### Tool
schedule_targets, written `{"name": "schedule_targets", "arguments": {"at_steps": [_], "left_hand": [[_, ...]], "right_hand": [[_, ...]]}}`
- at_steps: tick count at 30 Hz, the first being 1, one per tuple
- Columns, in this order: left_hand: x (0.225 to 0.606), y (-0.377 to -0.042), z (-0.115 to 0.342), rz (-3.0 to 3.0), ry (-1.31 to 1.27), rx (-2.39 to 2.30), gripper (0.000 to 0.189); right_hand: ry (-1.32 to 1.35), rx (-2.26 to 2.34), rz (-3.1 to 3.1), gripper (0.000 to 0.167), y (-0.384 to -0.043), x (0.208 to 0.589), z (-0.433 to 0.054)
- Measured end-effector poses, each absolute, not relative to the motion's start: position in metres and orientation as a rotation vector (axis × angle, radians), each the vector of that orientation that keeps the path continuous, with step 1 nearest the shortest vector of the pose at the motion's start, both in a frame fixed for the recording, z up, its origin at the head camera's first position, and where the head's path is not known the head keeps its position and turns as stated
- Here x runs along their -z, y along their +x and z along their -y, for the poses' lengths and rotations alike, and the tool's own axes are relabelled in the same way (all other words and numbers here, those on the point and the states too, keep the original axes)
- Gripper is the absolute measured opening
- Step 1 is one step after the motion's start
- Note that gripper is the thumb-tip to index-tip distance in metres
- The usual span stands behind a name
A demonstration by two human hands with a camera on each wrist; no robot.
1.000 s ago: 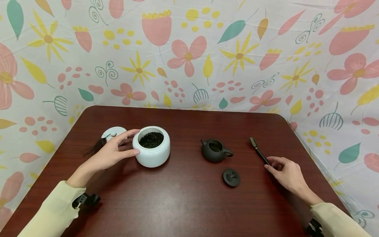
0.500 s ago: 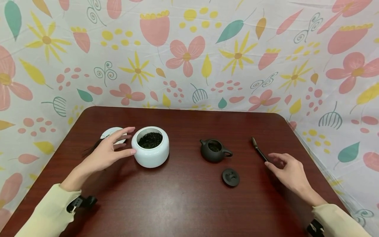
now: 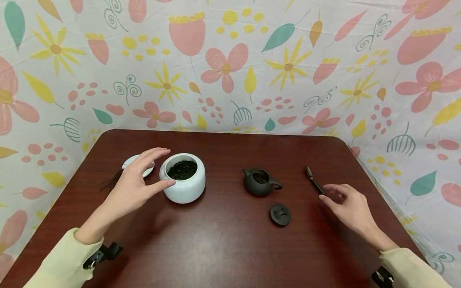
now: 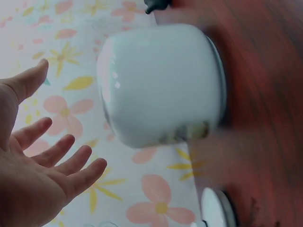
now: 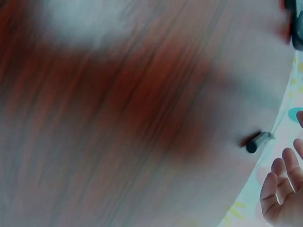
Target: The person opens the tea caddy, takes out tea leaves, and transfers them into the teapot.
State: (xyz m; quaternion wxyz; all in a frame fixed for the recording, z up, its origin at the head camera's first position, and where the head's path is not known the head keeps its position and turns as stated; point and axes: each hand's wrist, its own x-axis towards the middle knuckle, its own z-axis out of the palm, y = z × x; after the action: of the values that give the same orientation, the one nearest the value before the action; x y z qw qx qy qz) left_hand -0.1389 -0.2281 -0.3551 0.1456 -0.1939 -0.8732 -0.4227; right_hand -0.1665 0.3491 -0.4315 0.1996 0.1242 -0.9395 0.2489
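A rounded white jar (image 3: pixel 184 186) holding dark loose tea leaves (image 3: pixel 183 171) stands left of centre. Beside it, my left hand (image 3: pixel 131 186) is raised with spread fingers, its thumb overlapping the jar's near side in the head view. The left wrist view shows a gap between that hand (image 4: pixel 42 165) and the jar (image 4: pixel 161 85). On the right, a slim black-handled tool with a narrow lighter tip (image 3: pixel 314 181) lies on the table. My right hand (image 3: pixel 351 208) hovers at its handle end, fingers relaxed; in the right wrist view the tool (image 5: pixel 258 142) lies apart from the fingers.
A small dark teapot (image 3: pixel 259 188) with leaves inside sits right of centre, its round lid (image 3: pixel 280 215) in front of it. Behind my left hand lies a white jar lid (image 3: pixel 147 171) with a dark tassel (image 3: pixel 112 182). A patterned cloth (image 3: pixel 223 104) borders the brown table (image 3: pixel 216 248).
My right fingers have let go of the slim tool. My left hand has come off the jar, drawn back left, then risen toward the jar again with fingers spread.
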Motion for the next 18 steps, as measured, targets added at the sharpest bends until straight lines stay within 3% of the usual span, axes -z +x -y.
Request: {"name": "schedule_targets", "arguments": {"at_steps": [10,18], "left_hand": [[0.349,-0.124,0.181,2.46,-0.777,1.209,0.071],[0.373,-0.117,0.132,2.5,-0.969,1.375,0.069]], "right_hand": [[0.509,-0.793,2.706,0.029,-0.155,0.42,-0.315],[0.658,-0.915,2.786,0.03,-0.149,0.413,-0.289]]}}
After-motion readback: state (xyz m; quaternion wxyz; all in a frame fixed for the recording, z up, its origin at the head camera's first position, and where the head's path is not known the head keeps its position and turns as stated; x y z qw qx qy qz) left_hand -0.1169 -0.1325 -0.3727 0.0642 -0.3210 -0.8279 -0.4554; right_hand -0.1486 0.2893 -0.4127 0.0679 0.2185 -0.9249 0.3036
